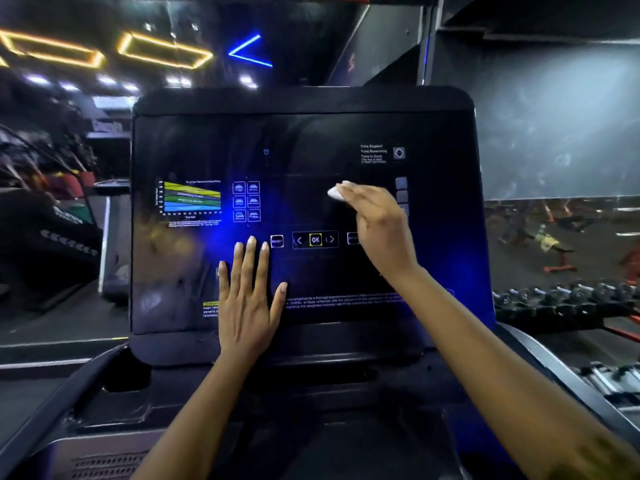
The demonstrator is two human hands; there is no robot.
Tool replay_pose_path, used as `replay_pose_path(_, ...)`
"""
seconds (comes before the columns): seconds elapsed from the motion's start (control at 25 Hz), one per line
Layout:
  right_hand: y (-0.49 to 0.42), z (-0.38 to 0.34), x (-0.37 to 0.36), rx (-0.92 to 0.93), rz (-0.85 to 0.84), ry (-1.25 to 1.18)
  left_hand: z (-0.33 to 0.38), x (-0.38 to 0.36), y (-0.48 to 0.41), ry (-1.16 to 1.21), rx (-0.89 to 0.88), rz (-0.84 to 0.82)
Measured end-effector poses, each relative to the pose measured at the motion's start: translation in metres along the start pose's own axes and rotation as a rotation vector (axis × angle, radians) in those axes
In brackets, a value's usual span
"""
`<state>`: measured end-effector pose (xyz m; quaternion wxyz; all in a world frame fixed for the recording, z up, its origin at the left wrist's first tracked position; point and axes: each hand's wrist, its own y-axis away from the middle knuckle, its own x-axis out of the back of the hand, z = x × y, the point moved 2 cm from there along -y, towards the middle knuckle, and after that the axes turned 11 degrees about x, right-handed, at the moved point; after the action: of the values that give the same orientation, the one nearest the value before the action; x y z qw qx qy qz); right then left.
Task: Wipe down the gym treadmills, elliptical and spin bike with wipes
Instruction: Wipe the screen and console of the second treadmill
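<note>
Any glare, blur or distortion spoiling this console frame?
Head view: dim room, blue glare pooling on the console above the left hand; the right hand and wipe are motion-blurred; small print is unreadable; the wide-angle lens bends the edges.

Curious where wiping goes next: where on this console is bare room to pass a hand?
Free: the upper band of the console above the coloured chart and the wipe, and the lower-left corner under the chart. Crowded: the middle, left hand flat, right hand pressing the wipe.

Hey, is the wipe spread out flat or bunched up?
Bunched up, it seems: only a small white wad of wipe shows past the right hand pressing it on the treadmill panel.
</note>
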<state>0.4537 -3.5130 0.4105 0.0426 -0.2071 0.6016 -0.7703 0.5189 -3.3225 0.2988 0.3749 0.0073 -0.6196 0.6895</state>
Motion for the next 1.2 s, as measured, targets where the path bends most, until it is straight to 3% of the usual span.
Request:
replay_pose_path(0.12, -0.004, -0.005, -0.031, 0.063, -0.158, 0.063, 0.000, -0.001, 0.000, -0.013, 0.006, 0.001)
replay_pose_path(0.28, 0.062, -0.043, -0.038, 0.413, -0.318, 0.040, -0.001, -0.002, 0.000, -0.009, 0.001, 0.014)
replay_pose_path(0.4, 0.102, -0.053, -0.027, 0.571, -0.363, -0.004, -0.002, -0.002, 0.001, -0.013, -0.003, 0.020)
replay_pose_path(0.52, 0.079, -0.037, -0.022, 0.579, -0.356, -0.083, 0.000, -0.001, 0.001, -0.008, 0.007, 0.025)
replay_pose_path(0.68, -0.025, 0.003, -0.031, 0.295, -0.172, -0.007, 0.000, -0.001, 0.001, -0.002, 0.007, 0.023)
replay_pose_path(0.76, -0.049, 0.005, -0.040, 0.253, -0.171, 0.050, 0.000, -0.001, 0.002, 0.001, 0.006, 0.023)
replay_pose_path(1.04, 0.061, -0.048, -0.048, 0.688, -0.304, 0.055, -0.002, -0.002, 0.002, -0.028, 0.000, -0.003)
replay_pose_path(1.2, 0.075, -0.033, -0.028, 0.779, -0.369, -0.064, -0.002, -0.001, 0.003, -0.030, -0.006, -0.009)
